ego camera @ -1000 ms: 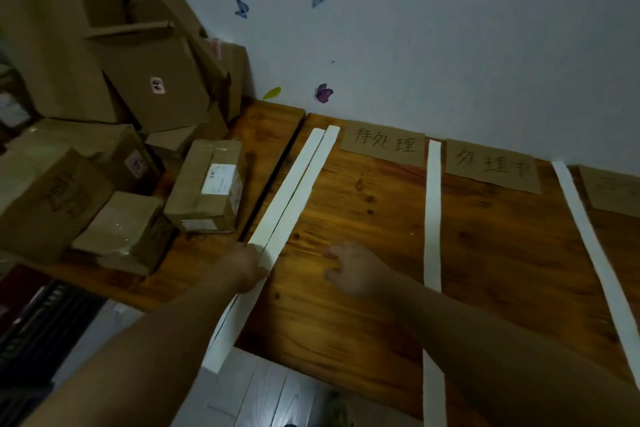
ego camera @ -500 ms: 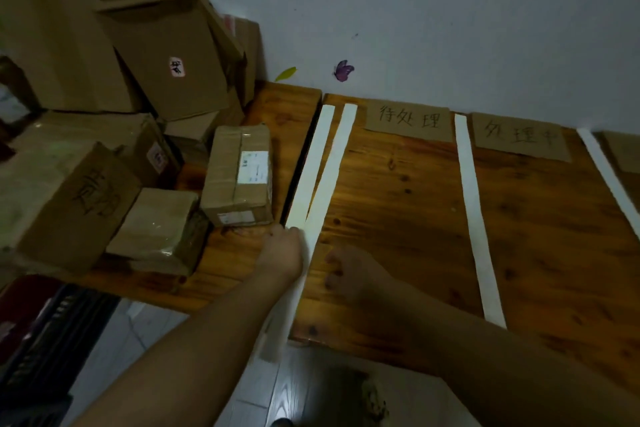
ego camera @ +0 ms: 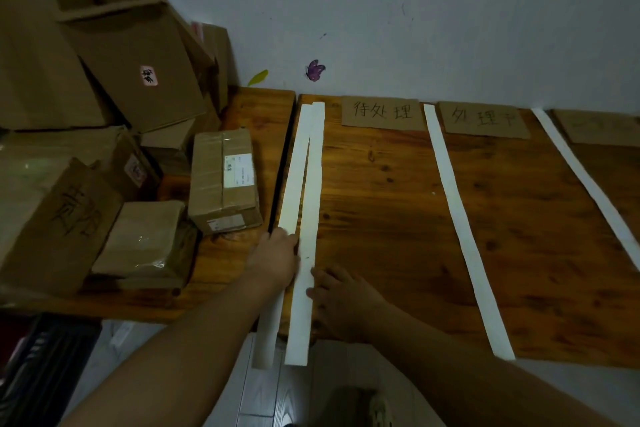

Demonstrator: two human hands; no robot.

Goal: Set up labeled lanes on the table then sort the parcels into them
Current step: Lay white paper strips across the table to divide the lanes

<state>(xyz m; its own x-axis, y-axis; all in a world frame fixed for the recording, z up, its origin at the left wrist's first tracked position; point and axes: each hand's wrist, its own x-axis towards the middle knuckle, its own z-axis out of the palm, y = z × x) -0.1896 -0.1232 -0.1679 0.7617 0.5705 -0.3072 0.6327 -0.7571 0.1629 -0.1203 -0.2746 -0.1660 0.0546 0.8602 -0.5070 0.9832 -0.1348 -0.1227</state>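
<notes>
The left hand [ego camera: 277,258] rests on the worktop [ego camera: 398,218] near its front edge, fingers curled over the left strip [ego camera: 294,177], pinning it where it passes under the hand; whether the fingers pinch it or only press on it cannot be told. Just right of that hand lies the second strip [ego camera: 310,218], and the right hand [ego camera: 341,298] sits against that strip's right edge, fingers loosely bent and spread on the wood, holding nothing. Both strips run from beyond the hands to the wall, touching or overlapping at the far end and parting toward the hands; their near ends hang past the worktop's front edge.

Farther right of the right hand lies a third strip [ego camera: 460,225], and well beyond it a fourth strip [ego camera: 588,184]. At the wall, ahead of the right hand, a label [ego camera: 382,113] lies between the second and third strips, a second label [ego camera: 485,120] between the third and fourth, and a third label [ego camera: 599,126] at the picture's edge, its writing too dim to read.

Left of the left hand, parcels [ego camera: 223,180] are stacked on another worktop; none lies in a lane.
</notes>
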